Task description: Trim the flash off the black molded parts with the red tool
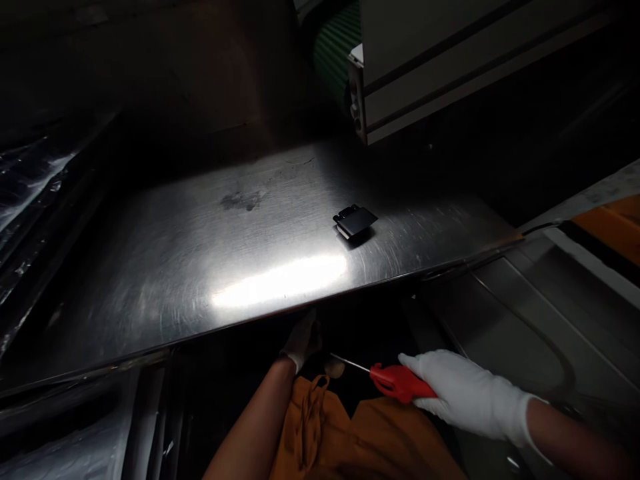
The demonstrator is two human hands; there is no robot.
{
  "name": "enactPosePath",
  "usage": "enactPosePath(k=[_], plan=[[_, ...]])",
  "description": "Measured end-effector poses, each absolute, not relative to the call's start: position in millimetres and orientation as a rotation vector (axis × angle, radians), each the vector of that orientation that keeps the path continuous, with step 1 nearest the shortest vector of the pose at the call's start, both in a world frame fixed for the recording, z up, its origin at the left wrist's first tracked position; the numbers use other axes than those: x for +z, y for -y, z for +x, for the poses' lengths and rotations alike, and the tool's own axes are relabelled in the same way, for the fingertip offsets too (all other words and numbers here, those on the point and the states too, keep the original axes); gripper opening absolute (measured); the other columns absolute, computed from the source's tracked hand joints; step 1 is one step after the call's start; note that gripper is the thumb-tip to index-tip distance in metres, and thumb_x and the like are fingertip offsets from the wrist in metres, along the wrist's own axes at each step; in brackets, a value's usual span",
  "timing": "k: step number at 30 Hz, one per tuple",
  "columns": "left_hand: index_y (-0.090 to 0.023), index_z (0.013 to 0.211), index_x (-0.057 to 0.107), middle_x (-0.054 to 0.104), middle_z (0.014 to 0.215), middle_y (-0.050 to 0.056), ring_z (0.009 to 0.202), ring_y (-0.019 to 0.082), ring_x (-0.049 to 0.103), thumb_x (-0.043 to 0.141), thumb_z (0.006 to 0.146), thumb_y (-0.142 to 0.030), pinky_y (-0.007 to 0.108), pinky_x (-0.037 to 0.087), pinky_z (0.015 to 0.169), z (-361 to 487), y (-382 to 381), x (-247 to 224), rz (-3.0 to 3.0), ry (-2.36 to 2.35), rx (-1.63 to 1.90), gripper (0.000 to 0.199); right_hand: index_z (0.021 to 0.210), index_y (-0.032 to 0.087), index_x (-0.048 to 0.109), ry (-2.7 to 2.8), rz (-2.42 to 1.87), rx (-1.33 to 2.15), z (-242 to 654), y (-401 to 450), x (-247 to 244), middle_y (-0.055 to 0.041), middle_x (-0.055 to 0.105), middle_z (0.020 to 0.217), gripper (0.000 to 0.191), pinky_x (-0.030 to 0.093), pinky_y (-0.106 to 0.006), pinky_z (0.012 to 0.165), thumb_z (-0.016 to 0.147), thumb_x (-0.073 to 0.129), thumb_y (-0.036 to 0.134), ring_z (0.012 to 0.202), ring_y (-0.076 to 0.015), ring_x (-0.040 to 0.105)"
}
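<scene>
My right hand (460, 390), in a white glove, is closed around the red handle of an air blow gun (403, 383). Its thin metal nozzle points left, toward my left hand. That left hand (303, 340), also gloved, is in deep shadow below the front edge of the metal table (175, 233); its fingers are too dark to make out. On the table lies a small black part (354, 221) with a flat plate on top and a pale side, apart from both hands.
A machine with a green ribbed conveyor belt (335, 50) overhangs the table's back. Dark plastic-wrapped stacks (40, 200) stand on the left, with more wrapped material (70, 427) below. To the right are a grey surface (540, 320) and an orange object (615, 227).
</scene>
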State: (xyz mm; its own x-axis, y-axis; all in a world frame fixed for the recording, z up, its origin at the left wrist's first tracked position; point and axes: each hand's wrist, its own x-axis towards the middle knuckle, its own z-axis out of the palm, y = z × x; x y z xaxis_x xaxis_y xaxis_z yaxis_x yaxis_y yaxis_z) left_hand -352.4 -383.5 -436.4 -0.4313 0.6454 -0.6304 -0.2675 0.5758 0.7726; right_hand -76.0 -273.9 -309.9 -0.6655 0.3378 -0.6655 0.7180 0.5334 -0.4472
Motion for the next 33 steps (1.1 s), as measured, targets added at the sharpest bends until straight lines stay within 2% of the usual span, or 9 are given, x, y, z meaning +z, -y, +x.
enactPosePath(k=[3, 6, 10, 13, 18, 22, 26, 30, 33], plan=[[-0.022, 0.108, 0.067, 0.063, 0.083, 0.005, 0.08, 0.021, 0.062, 0.074, 0.073, -0.041, 0.032, 0.055, 0.071, -354.3, 386.4, -436.3, 0.27, -1.681, 1.05, 0.041, 0.128, 0.019, 0.058, -2.275, 0.87, -0.966, -77.7, 274.4, -306.5, -0.0156, 0.068, 0.112, 0.052, 0.049, -0.045, 0.085, 0.081, 0.055, 0.039, 0.099, -0.0338, 0.064], [-0.021, 0.107, 0.066, 0.064, 0.091, 0.006, 0.084, 0.02, 0.062, 0.077, 0.071, -0.044, 0.033, 0.056, 0.076, -354.6, 386.2, -432.7, 0.193, -1.574, 1.08, 0.044, 0.127, 0.019, 0.059, -2.264, 0.895, -0.949, -78.7, 272.0, -304.3, -0.0159, 0.068, 0.113, 0.051, 0.05, -0.045, 0.084, 0.079, 0.056, 0.037, 0.1, -0.0343, 0.064], [-0.017, 0.099, 0.064, 0.062, 0.094, 0.006, 0.078, 0.017, 0.063, 0.078, 0.071, -0.052, 0.033, 0.059, 0.072, -350.7, 382.1, -426.3, 0.085, -1.469, 1.091, 0.046, 0.128, 0.02, 0.058, -2.27, 0.885, -0.958, -78.8, 269.3, -307.0, -0.0141, 0.069, 0.109, 0.053, 0.05, -0.043, 0.083, 0.078, 0.057, 0.036, 0.097, -0.0324, 0.065], [-0.014, 0.095, 0.064, 0.064, 0.09, 0.006, 0.077, 0.018, 0.065, 0.084, 0.066, -0.042, 0.032, 0.059, 0.073, -348.3, 380.1, -424.4, 0.11, -1.439, 1.074, 0.045, 0.128, 0.02, 0.058, -2.27, 0.893, -0.955, -77.4, 268.2, -312.0, -0.0128, 0.07, 0.105, 0.052, 0.05, -0.04, 0.083, 0.078, 0.059, 0.035, 0.094, -0.0307, 0.066], [-0.014, 0.083, 0.059, 0.062, 0.08, 0.005, 0.072, 0.015, 0.063, 0.077, 0.071, -0.029, 0.028, 0.055, 0.067, -346.5, 380.1, -433.2, 0.163, -1.462, 1.132, 0.027, 0.131, 0.02, 0.056, -2.257, 0.901, -0.916, -75.2, 267.4, -317.1, -0.0128, 0.07, 0.105, 0.056, 0.05, -0.04, 0.083, 0.077, 0.06, 0.032, 0.094, -0.0307, 0.066], [-0.018, 0.094, 0.054, 0.059, 0.077, 0.0, 0.067, 0.011, 0.058, 0.071, 0.071, -0.02, 0.022, 0.049, 0.06, -347.0, 381.3, -440.4, 0.163, -1.563, 1.162, 0.028, 0.136, 0.018, 0.052, -2.248, 0.899, -0.908, -77.1, 268.2, -311.7, -0.0153, 0.068, 0.112, 0.06, 0.049, -0.044, 0.087, 0.078, 0.057, 0.033, 0.1, -0.033, 0.064], [-0.022, 0.102, 0.056, 0.061, 0.091, 0.003, 0.082, 0.016, 0.06, 0.067, 0.075, -0.027, 0.031, 0.053, 0.074, -355.7, 386.6, -435.8, 0.218, -1.53, 1.187, 0.03, 0.134, 0.019, 0.054, -2.24, 0.898, -1.0, -81.8, 271.6, -300.5, -0.0145, 0.068, 0.111, 0.056, 0.049, -0.041, 0.087, 0.081, 0.057, 0.037, 0.1, -0.0314, 0.064], [-0.021, 0.084, 0.065, 0.062, 0.105, 0.006, 0.109, 0.024, 0.054, 0.078, 0.057, -0.013, 0.035, 0.046, 0.097, -365.9, 390.3, -428.1, 0.419, -1.576, 1.161, 0.031, 0.128, 0.021, 0.058, -2.265, 0.874, -1.022, -87.5, 273.0, -294.7, -0.0131, 0.069, 0.107, 0.051, 0.049, -0.039, 0.084, 0.08, 0.057, 0.038, 0.096, -0.0305, 0.065], [-0.022, 0.082, 0.061, 0.061, 0.092, 0.005, 0.098, 0.022, 0.058, 0.072, 0.069, -0.021, 0.037, 0.049, 0.092, -365.0, 388.7, -429.5, 0.441, -1.607, 1.143, 0.017, 0.125, 0.019, 0.06, -2.278, 0.886, -0.926, -89.9, 272.9, -296.1, -0.0135, 0.069, 0.103, 0.05, 0.049, -0.041, 0.084, 0.078, 0.059, 0.035, 0.095, -0.0315, 0.065]])
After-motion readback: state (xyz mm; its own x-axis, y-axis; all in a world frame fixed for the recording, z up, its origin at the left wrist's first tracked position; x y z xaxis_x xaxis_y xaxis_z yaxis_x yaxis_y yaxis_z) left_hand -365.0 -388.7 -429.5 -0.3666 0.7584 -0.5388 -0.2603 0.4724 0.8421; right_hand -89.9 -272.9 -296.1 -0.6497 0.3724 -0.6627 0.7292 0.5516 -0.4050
